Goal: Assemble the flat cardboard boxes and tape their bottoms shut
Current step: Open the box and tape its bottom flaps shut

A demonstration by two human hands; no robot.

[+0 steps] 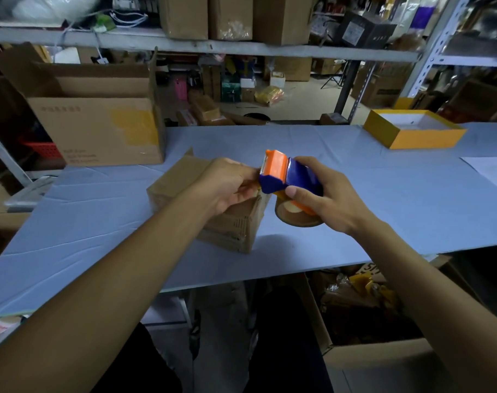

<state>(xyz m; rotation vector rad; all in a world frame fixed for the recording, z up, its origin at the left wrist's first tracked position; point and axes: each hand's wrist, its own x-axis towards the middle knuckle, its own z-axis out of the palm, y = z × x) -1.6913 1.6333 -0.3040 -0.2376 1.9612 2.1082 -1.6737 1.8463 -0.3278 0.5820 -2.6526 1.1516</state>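
A small brown cardboard box (182,182) stands on the light blue table (383,199), its near corner pointing toward me. My right hand (326,197) grips a blue and orange tape dispenser (284,177) with a roll of brown tape (295,215) just right of the box's top edge. My left hand (227,185) rests over the box top, its fingers curled and pinching at the dispenser's cutter end, where the tape end lies. The tape end itself is hidden by the fingers.
A large open cardboard box (99,126) stands at the table's back left. A yellow tray-like box (412,131) sits at the back right, with a white sheet (488,168) near the right edge. Shelving with cartons runs behind. An open carton (378,355) sits on the floor below.
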